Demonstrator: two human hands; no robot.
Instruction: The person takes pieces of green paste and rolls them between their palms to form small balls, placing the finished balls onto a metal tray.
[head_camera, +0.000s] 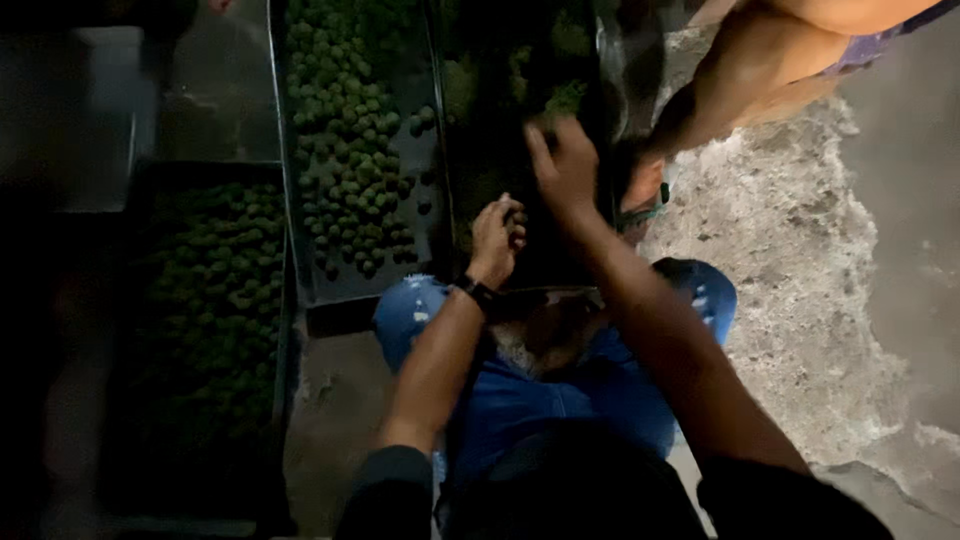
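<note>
Green fruit (513, 216), small and dim, sits pinched in the left hand (497, 238), fingers clenched round it, just right of the middle tray (430, 180). Right hand (565, 165) just above and right of that, fingers curled into a dark tray (520, 90) of leafy stems; whether it grips anything, cannot tell. Middle tray holds loose fruit. Darker crate (215, 300) of fruit left of it. Another person's arm (740, 80) far right of the tray.

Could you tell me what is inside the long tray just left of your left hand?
The long tray holds many small round green fruits, heaped across its middle and thinning toward the near end. Its dark floor shows at the edges; whatever lies beneath the heap is covered.
</note>
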